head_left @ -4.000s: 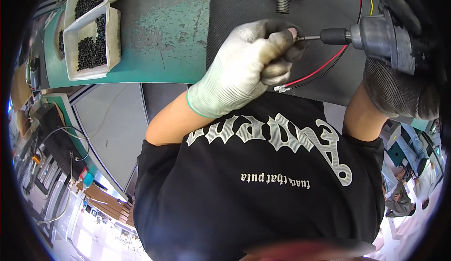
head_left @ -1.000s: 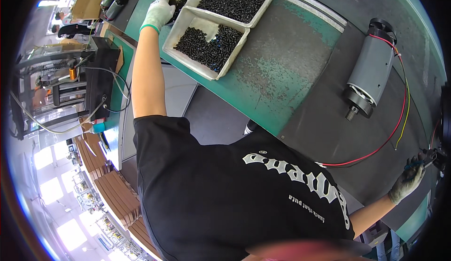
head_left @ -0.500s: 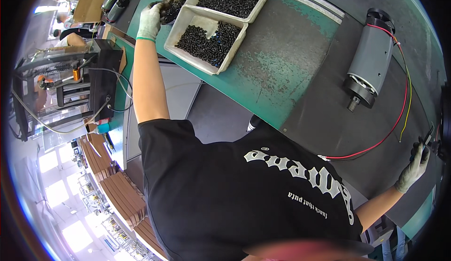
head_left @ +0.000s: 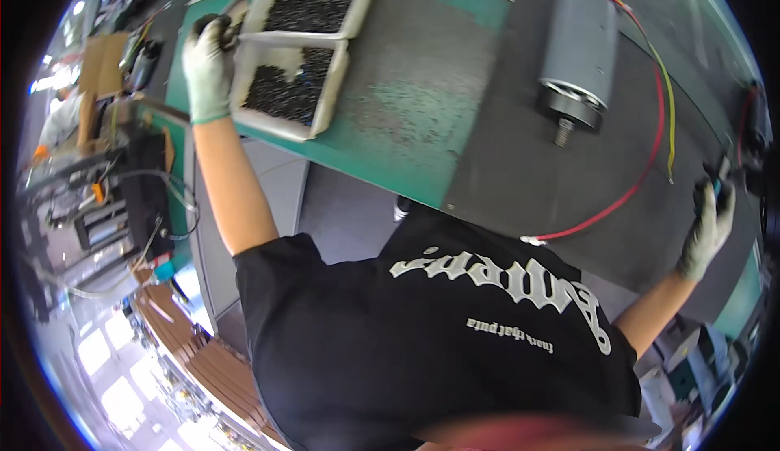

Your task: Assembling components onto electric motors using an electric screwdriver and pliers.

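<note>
At the far left of the bench, my left hand (head_left: 208,73), in a pale glove with dark fingertips, has its fingers bent together beside a small tray (head_left: 238,12). What those fingers hold, if anything, is blurred and cannot be made out. Two off-white bins adjoin it: a far bin (head_left: 370,0) and a near bin (head_left: 331,97), both with many small black parts. Out at the right, my gloved right hand (head_left: 707,227) is closed on a slim tool (head_left: 722,171) with a bit of blue and a greyish tip; its kind is unclear.
A grey cylindrical motor (head_left: 578,49) with a threaded shaft lies on the dark mat (head_left: 520,175). Its red wire (head_left: 642,183) and yellow-green wire (head_left: 671,118) loop toward my right hand. Black-framed equipment (head_left: 106,199) and stacked brown boards (head_left: 215,370) stand at left.
The view has shifted, so bench, bins and motor appear further left. My left hand stays by the small tray and bins; the right hand still grips the slim tool, now angled more upright.
</note>
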Available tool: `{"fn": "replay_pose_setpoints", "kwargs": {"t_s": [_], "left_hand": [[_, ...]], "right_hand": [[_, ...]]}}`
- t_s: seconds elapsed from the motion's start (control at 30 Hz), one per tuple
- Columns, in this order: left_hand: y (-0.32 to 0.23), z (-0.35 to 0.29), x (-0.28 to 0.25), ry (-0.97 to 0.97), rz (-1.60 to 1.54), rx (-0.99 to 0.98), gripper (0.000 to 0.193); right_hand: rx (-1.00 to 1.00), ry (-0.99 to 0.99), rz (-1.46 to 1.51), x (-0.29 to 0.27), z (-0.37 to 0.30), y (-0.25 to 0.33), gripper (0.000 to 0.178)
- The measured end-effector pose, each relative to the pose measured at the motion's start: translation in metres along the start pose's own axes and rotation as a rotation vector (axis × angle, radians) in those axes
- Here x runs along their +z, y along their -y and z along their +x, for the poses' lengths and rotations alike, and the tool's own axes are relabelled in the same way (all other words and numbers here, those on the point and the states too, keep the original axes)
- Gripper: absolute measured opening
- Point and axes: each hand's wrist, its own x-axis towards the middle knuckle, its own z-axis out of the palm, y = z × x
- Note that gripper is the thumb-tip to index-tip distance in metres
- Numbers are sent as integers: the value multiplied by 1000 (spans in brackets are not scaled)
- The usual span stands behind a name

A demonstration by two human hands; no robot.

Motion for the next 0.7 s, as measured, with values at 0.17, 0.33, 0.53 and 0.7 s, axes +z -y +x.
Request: {"fn": "replay_pose_setpoints", "kwargs": {"t_s": [0.17, 0.33, 0.53, 0.7], "left_hand": [[-62, -96, 137, 393, 51, -85, 25], [-84, -158, 235, 893, -32, -174, 35], [-84, -155, 288, 867, -470, 773, 20], [-110, -169, 277, 842, -410, 251, 24]], "right_hand": [[-109, 37, 93, 23, -2, 31, 33], [-414, 238, -32, 51, -7, 95, 41], [-952, 438, -390, 62, 5, 148, 51], [-1035, 352, -522, 65, 3, 145, 48]]}}
